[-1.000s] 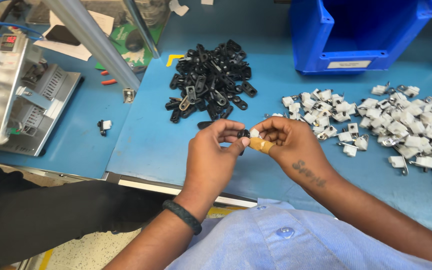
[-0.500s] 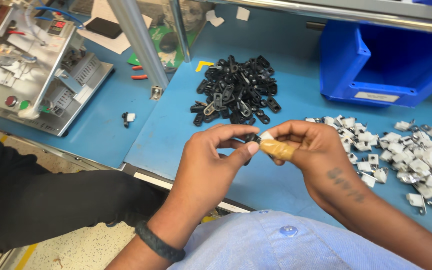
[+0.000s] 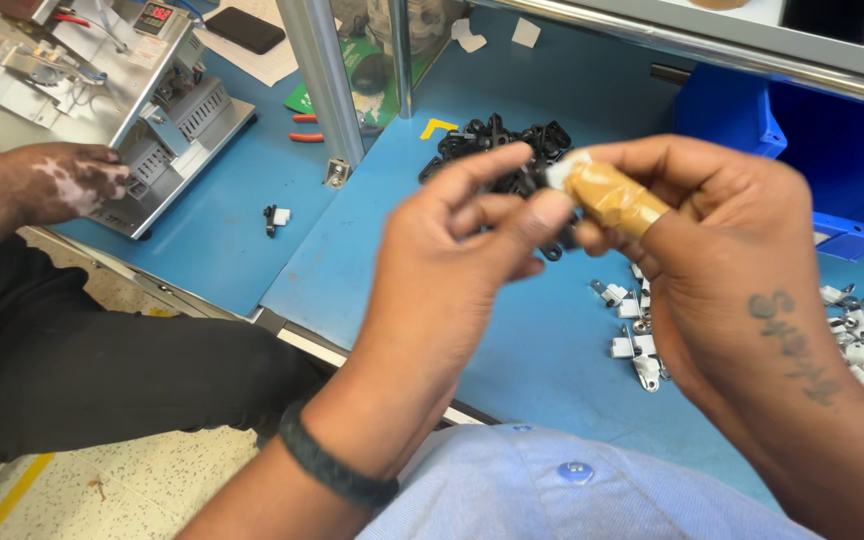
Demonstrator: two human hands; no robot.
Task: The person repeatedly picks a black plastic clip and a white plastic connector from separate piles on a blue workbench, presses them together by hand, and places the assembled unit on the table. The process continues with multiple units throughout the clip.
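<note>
Left hand (image 3: 452, 270) and right hand (image 3: 722, 270) meet above the blue bench (image 3: 512, 350), fingertips pressed together around a small white plastic clip (image 3: 564, 172). Left thumb and forefinger pinch toward it; right hand closes on it with a forefinger wrapped in tan tape (image 3: 617, 195). How much of the clip lies between the fingers cannot be told.

Versus 0.5 s ago: both hands now sit higher and closer to the camera, filling most of the view; the pinch is unchanged. The pile of black plastic clips (image 3: 497, 150), fully visible then, is now half hidden behind the fingers. Another person's hand (image 3: 67, 180) now rests against the grey metal press fixture (image 3: 102, 90) at far left.

Containers: blue plastic bin (image 3: 832, 160) at right rear, open front toward the person; contents not visible.

Orientation: taped fingertip and held clip point up-left; the clip's long axis cannot be told, too little shows.

Loose on the bench: scatter of white clips with metal tabs (image 3: 857, 335) right of the hands, a few (image 3: 637, 340) under the right palm; one lone black-and-white clip (image 3: 275, 217) left of the bench seam.
</note>
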